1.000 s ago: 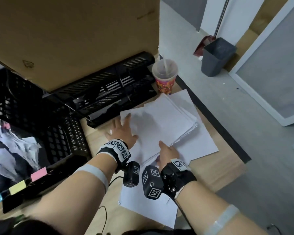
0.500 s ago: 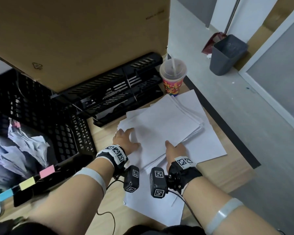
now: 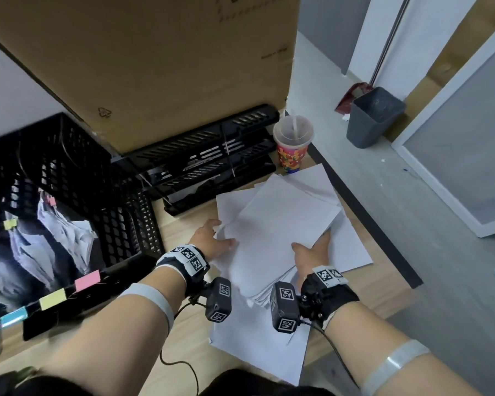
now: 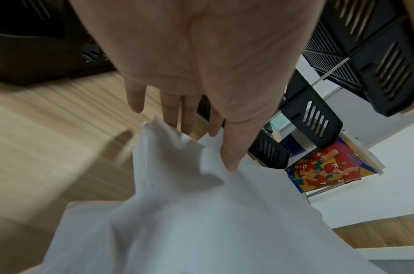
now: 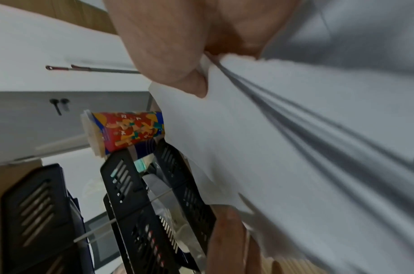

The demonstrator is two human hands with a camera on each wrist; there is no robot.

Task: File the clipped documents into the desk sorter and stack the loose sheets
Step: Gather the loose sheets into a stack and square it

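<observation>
A stack of white loose sheets (image 3: 280, 224) is held between both hands above the wooden desk (image 3: 183, 230). My left hand (image 3: 212, 238) grips its left edge; the left wrist view shows the thumb (image 4: 231, 157) on top and the fingers (image 4: 173, 118) behind the crumpled corner. My right hand (image 3: 312, 247) grips the right edge, its thumb (image 5: 173, 70) on top and a finger (image 5: 229, 241) underneath. More single sheets (image 3: 346, 247) lie flat below. The black tiered desk sorter (image 3: 206, 158) stands just beyond. Clipped papers (image 3: 60, 232) sit in a black crate (image 3: 120, 224) at the left.
A patterned cup (image 3: 293, 147) with a lid stands at the sorter's right end, close to the sheets. A large cardboard box (image 3: 155, 67) overhangs the sorter. The desk's right edge runs beside the sheets; a grey bin (image 3: 375, 115) stands on the floor beyond.
My left hand went from lying flat on the sheets to gripping their left edge. My right hand slid out to the right edge, and the stack turned and rose slightly.
</observation>
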